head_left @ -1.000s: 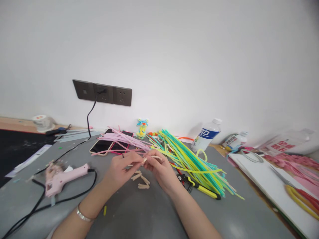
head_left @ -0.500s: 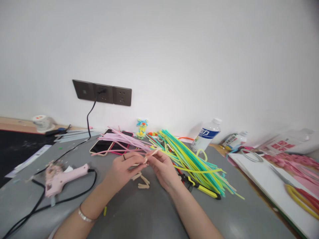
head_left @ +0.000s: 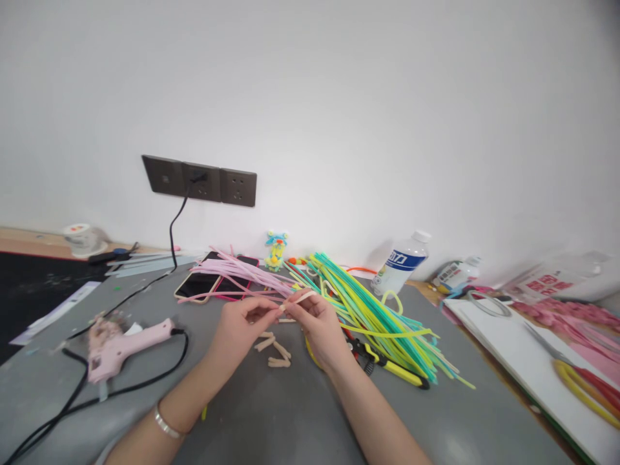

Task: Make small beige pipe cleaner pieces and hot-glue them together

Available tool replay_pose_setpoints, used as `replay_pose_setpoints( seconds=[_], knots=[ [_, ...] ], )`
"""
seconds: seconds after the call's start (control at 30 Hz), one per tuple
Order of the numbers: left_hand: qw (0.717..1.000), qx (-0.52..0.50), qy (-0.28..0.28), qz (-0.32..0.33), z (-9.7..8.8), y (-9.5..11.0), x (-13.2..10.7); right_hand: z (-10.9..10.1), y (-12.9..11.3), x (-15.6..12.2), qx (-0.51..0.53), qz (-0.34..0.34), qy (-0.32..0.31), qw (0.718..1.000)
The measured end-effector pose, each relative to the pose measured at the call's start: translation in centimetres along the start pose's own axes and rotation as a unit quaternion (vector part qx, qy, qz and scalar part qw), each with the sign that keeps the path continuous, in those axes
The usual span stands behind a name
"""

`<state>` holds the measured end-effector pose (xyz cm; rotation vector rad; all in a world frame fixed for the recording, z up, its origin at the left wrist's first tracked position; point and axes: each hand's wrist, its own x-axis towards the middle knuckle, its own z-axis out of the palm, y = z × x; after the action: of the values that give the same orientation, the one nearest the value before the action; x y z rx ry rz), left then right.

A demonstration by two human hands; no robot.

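Both hands meet over the middle of the grey table. My left hand pinches one end of a beige pipe cleaner between thumb and forefinger. Right against it, my right hand grips the same strip, whose free end sticks out above the fingers. Below the hands lie several short folded beige pieces. Close to my right wrist are pliers with yellow-and-black handles, partly under a bundle of green and yellow pipe cleaners. Pink pipe cleaners lie beyond my left hand.
A pink glue gun with a black cord lies at left. Two phones rest under the pink strips. A small blue-yellow figure and a bottle stand by the wall. Scissors lie on white board at right.
My left fingers have shifted and now pinch closer to the right fingertips. The beige strip turned slightly between them. Things on the table stay put.
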<state>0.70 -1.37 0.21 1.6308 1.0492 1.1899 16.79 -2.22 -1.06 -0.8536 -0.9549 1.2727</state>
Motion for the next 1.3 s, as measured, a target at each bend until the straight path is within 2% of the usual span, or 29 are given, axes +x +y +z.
replay_pose_setpoints(
  seconds=[0.33,0.47,0.6,0.8,0.93,1.03,1.1,1.2,1.3],
  knots=[
    [0.996,0.076,-0.018,0.034,-0.3,0.1,-0.1,-0.1,-0.1,0.0,-0.014,-0.001,0.000,1.000],
    [0.998,0.055,-0.020,0.037,-0.2,0.1,0.0,-0.3,-0.6,0.1,-0.019,0.021,0.009,1.000],
    [0.999,0.034,-0.020,0.038,0.1,0.2,0.1,-0.4,-0.8,0.2,-0.051,0.002,0.012,0.999],
    [0.995,0.063,-0.028,0.076,-0.1,-0.3,0.5,-0.3,-0.6,0.2,-0.074,-0.005,-0.014,0.997],
    [0.988,0.100,0.006,0.116,-0.5,-0.4,0.6,-0.3,-0.7,0.2,-0.080,0.005,-0.017,0.997],
    [0.991,0.104,0.022,0.075,-0.5,-0.5,0.4,0.1,-0.7,0.0,-0.119,-0.047,-0.010,0.992],
    [0.998,0.055,0.016,0.025,-0.3,-0.7,0.3,0.4,-0.7,-0.3,-0.166,-0.109,-0.003,0.980],
    [0.998,-0.056,0.010,-0.033,0.0,-1.0,0.3,0.5,-0.6,-0.8,-0.268,-0.207,-0.008,0.941],
    [0.991,-0.120,0.014,-0.061,0.1,-1.0,0.4,0.4,-0.6,-0.9,-0.346,-0.282,-0.033,0.894]
  ],
)
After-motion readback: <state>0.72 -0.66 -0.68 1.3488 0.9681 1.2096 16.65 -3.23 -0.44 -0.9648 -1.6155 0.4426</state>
